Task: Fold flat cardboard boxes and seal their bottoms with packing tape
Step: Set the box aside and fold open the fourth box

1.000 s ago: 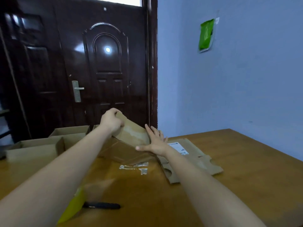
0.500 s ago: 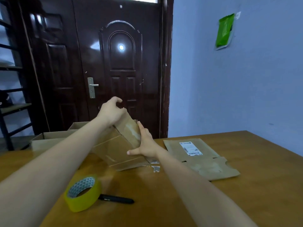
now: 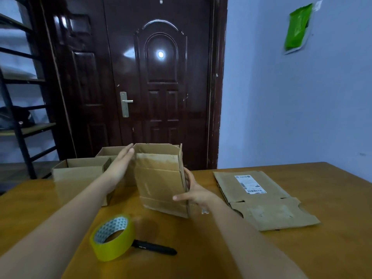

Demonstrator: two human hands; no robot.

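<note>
Left hand (image 3: 120,168) flat and straight-fingered, pressed against the left wall of the box (image 3: 161,178). Right hand (image 3: 193,193) cupped against the right wall, thumb across the near face, fingers behind the cardboard and not visible. Box held between the two, squared up, standing on the table (image 3: 332,228) just beyond the roll of tape (image 3: 112,237) and the pen (image 3: 155,247), tilted slightly away at the top.

Risks, as a guess: only palm pressure on the left, so could spring back toward flat once either hand eases off. Old tape residue across the near face and worn creases likely to make the flaps fold unevenly. Tape and pen both lying near, yet neither hand free; reaching for the roll with one hand could let the box slump or tip. Bottom apparently neither closed nor taped, though underside not visible.

Further out: two open boxes (image 3: 80,171) to the left, one behind the other; a flat sheet of cardboard (image 3: 261,202) with a white label to the right, well apart from the hands.

Compared with half a second ago: then a skewed, half-collapsed shape, left hand gripping its top edge, right hand low at the corner. Now opened into a rectangle, left hand moved to the side wall.
</note>
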